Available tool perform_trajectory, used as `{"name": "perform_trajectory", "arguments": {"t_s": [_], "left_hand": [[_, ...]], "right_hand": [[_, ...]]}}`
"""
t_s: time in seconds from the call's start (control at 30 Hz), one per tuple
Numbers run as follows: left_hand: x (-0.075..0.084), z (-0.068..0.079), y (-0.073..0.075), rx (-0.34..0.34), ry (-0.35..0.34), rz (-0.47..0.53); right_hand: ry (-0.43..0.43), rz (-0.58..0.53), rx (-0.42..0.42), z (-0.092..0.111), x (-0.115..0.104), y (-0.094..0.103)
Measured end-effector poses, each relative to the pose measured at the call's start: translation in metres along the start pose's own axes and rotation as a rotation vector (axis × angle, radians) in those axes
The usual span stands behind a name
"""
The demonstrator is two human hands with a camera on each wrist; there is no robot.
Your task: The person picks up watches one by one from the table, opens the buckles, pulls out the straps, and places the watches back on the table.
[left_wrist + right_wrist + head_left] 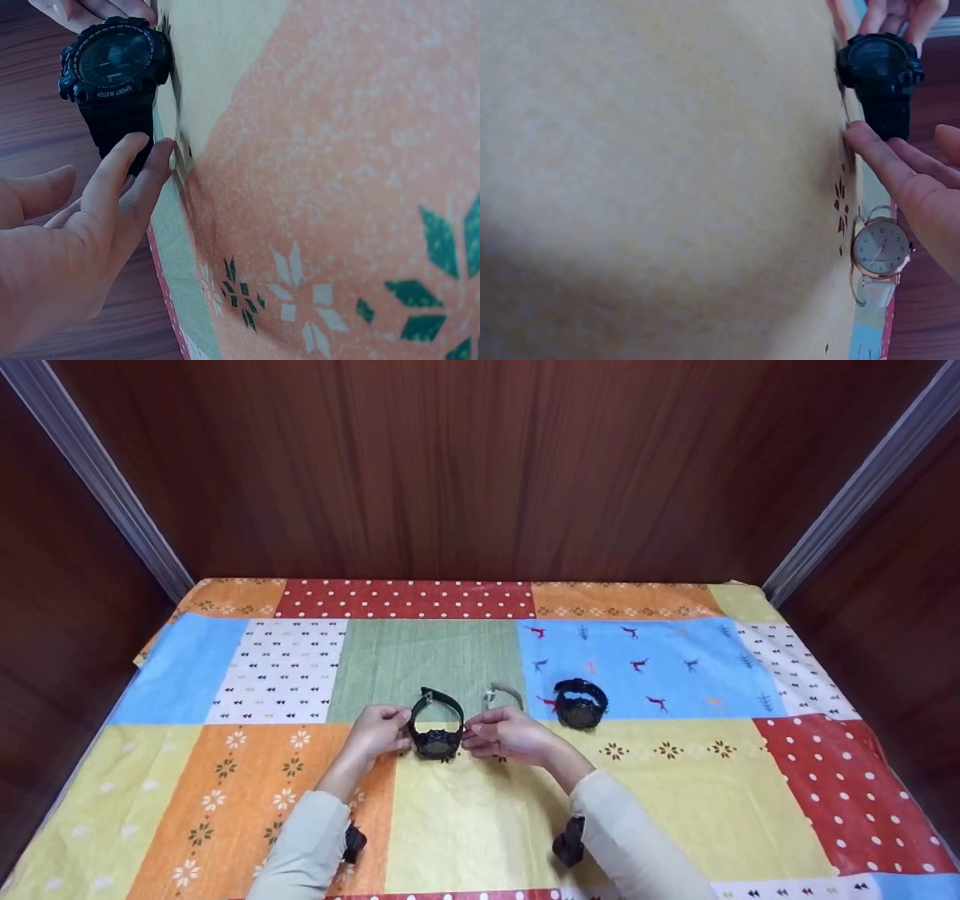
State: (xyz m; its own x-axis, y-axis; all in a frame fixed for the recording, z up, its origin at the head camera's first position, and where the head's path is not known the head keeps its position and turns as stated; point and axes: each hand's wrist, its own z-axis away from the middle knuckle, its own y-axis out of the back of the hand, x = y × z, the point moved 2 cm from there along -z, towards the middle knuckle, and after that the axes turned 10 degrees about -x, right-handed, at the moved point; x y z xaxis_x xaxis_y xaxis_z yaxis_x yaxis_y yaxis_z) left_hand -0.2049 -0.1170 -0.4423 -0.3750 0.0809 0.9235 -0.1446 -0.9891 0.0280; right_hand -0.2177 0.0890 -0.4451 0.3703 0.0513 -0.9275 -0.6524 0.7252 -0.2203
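Observation:
A black sport watch point(437, 744) stands on its side on the patterned cloth near the middle, its strap looped behind the dial. My left hand point(377, 733) is at the left side of the strap; in the left wrist view its fingertips point(139, 142) touch the strap, with the thumb held apart. From the other side, my right hand point(514, 736) reaches the strap with fairly straight fingers point(881, 154), its thumb also apart. A watch with a pale strap point(881, 247) and a gold-rimmed white dial stands beside the right hand, partly hidden by it in the head view.
Another black watch point(580, 706) stands on the cloth to the right of my right hand. The patchwork tablecloth point(465, 810) covers the table. Brown wood panels point(480, 472) close off the back and both sides.

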Motion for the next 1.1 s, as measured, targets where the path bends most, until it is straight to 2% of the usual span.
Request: {"name": "perform_trajectory", "arguments": {"t_s": [0.3,0.5,0.97,1.1], "left_hand": [[0.001,0.003,-0.001,0.007,-0.07,-0.102],[0.0,0.005,-0.002,-0.002,-0.066,-0.096],[0.0,0.01,0.001,-0.026,-0.061,-0.08],[0.002,0.012,0.004,-0.031,-0.066,-0.105]], "right_hand": [[0.029,-0.008,-0.011,0.006,-0.005,0.004],[0.065,-0.007,-0.027,0.017,-0.014,0.011],[0.141,0.103,0.144,0.059,-0.032,0.053],[0.147,0.111,0.174,0.073,-0.035,0.067]]}}
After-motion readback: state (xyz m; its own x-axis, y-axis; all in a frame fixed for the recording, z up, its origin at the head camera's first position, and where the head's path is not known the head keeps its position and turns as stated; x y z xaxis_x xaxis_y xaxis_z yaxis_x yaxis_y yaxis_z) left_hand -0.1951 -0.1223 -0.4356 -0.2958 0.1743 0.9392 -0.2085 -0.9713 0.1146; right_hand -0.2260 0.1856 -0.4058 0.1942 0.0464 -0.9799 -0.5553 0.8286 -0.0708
